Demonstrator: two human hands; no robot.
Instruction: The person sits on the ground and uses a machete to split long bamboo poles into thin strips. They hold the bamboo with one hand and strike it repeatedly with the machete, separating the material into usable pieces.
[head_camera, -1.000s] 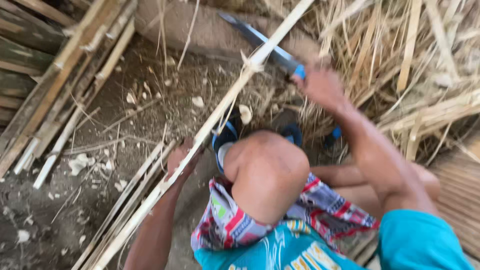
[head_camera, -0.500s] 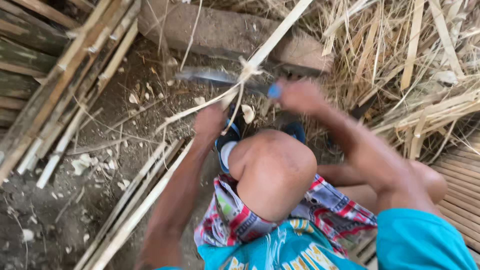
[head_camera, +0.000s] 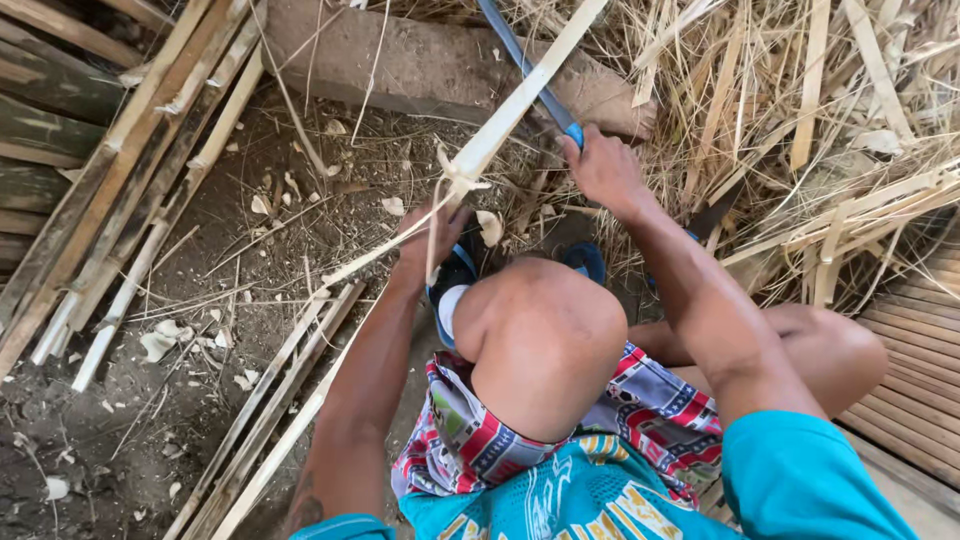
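My right hand (head_camera: 604, 168) grips the blue handle of a long dark knife (head_camera: 525, 68), whose blade angles up and left across a pale bamboo strip (head_camera: 520, 100). My left hand (head_camera: 432, 238) holds that strip lower down, where thin peeled slivers (head_camera: 385, 250) curl off to the left. The strip rises diagonally to the top edge. My bent knee (head_camera: 540, 335) sits just below both hands, above patterned shorts. A blue sandal (head_camera: 455, 290) shows under the left hand.
A stone block (head_camera: 420, 65) lies at the top. Bamboo poles (head_camera: 110, 190) lean at the left. Split strips (head_camera: 270, 420) lie on the dirt floor with chips. Dry straw and slats (head_camera: 820, 130) pile at the right, beside a slatted bamboo platform (head_camera: 915, 370).
The knife has swung from lying flat across the strip to pointing up and left again. My right hand moved right; my left hand stayed gripping the strip near the peeled slivers.
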